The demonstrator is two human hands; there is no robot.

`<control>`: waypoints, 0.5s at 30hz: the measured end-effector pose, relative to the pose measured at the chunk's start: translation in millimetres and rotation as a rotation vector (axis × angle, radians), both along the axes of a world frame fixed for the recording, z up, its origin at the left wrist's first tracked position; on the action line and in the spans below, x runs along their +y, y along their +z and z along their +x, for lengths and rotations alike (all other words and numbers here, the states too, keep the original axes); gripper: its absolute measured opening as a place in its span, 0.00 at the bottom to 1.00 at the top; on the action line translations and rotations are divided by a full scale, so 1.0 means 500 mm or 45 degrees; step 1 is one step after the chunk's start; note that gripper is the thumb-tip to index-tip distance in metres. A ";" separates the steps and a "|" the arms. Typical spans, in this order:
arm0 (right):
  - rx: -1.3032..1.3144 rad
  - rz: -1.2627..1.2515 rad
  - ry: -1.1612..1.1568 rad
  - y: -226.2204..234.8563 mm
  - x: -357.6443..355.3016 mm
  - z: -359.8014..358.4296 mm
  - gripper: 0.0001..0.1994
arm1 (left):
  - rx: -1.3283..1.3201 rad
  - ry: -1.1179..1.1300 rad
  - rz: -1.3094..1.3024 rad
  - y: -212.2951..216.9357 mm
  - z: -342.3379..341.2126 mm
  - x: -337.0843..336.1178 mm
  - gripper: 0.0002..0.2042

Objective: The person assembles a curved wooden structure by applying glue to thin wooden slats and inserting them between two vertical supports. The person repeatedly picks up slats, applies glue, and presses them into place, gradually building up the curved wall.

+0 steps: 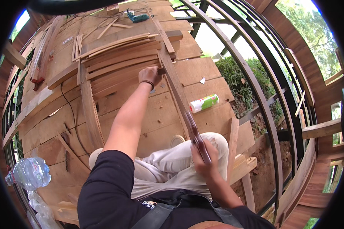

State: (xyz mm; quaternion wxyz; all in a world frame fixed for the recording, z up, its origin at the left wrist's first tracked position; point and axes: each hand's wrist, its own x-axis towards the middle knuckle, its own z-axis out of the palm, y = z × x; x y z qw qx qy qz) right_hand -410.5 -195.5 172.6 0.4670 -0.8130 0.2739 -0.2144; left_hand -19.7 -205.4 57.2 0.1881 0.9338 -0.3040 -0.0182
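Fingers of the right hand [204, 158] are curled shut around the near end of a long, thin wooden strip [177, 89], which runs away from the person's lap in a straight line toward the far planks. The left hand [150, 75], at the end of an outstretched arm with a dark band at the wrist, rests with its fingers bent and closed over the same strip farther along, just where it passes the stack of slats [118, 61]. Whether those fingers wrap the strip fully or only press on it cannot be told from this view.

The strip lies over a raised floor of wooden planks [160, 114], where the person sits cross-legged in light trousers. The slats are fanned in a loose pile, touching the left hand's side. A white and green cylindrical can [204, 103] lies on its side on the planks just right of the strip, apart from it. A clear plastic water bottle [28, 173] lies at the lower left, well apart from both hands. At the far end of the floor a teal power tool [137, 17] sits among loose offcuts. Dark curved metal railings [263, 95] edge the platform on the right, with green bushes beyond.
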 end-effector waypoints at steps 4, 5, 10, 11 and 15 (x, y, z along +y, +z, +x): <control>0.016 -0.011 -0.029 0.018 0.009 -0.039 0.06 | -0.082 -0.017 -0.017 -0.025 0.008 0.003 0.11; 0.011 0.030 -0.029 0.004 0.003 -0.012 0.05 | -0.054 -0.005 -0.003 -0.027 0.011 0.001 0.11; -0.055 0.032 -0.005 0.011 0.010 -0.026 0.06 | -0.031 0.008 -0.001 -0.008 0.003 0.000 0.10; -0.058 0.037 -0.006 0.023 0.016 -0.054 0.06 | -0.026 0.009 -0.015 -0.010 -0.003 0.002 0.10; 0.006 0.095 -0.014 -0.019 -0.008 -0.009 0.06 | -0.049 -0.003 -0.039 -0.013 -0.006 -0.004 0.10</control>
